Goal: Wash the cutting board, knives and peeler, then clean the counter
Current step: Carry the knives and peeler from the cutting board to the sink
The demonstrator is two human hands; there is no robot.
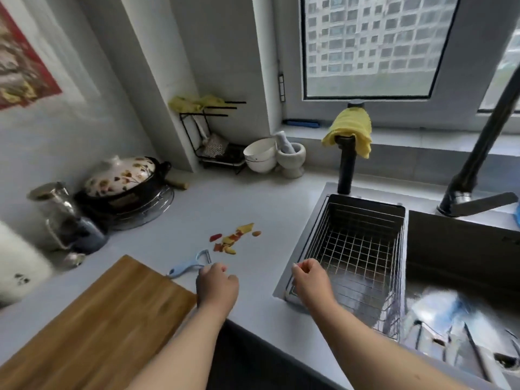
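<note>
Both hands with fingers curled, holding nothing: left hand (216,285) beside peeler (189,266) at 10 o'clock, right hand (309,280) over sink basket (363,243).

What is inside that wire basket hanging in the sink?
The wire basket looks empty: only its bare grid shows. The right hand covers its near-left corner, so that spot cannot be seen.

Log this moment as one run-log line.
left hand: curled, empty, beside peeler | right hand: curled, over basket | cutting board: on counter
</note>
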